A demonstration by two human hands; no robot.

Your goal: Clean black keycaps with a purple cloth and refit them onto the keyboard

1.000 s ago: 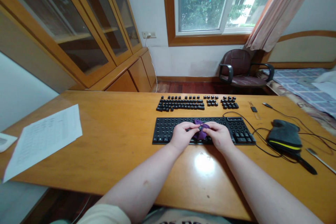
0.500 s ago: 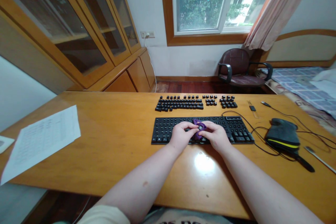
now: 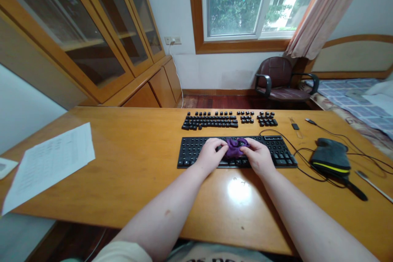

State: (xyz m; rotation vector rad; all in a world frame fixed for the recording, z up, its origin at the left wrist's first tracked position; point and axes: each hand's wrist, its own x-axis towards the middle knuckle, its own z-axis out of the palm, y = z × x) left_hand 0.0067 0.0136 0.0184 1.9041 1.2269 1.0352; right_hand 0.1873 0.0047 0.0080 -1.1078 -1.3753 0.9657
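A small purple cloth [image 3: 233,150] is bunched between my two hands, just above a black keyboard [image 3: 188,161]. My left hand [image 3: 211,154] pinches the cloth's left side between thumb and fingers. On the other side, my right hand [image 3: 258,156] has its thumb and fingers closed on the cloth. A small dark piece, perhaps a keycap, shows in the folds near my right thumb; its shape is partly hidden. Much of the keyboard has bare switches, while some larger keys remain at its lower right. Black keycaps [image 3: 211,122] lie in rows behind it.
To the right are a grey brush-like tool with a yellow stripe [image 3: 330,157], black cables [image 3: 310,159], a keycap puller [image 3: 295,126] and a thin white-handled brush [image 3: 376,186]. Printed papers [image 3: 55,159] lie on the left of the wooden desk [image 3: 132,163].
The cloth has spread wider between my hands, and my right hand has shifted slightly right. The dark piece now sits toward the right side of the cloth.
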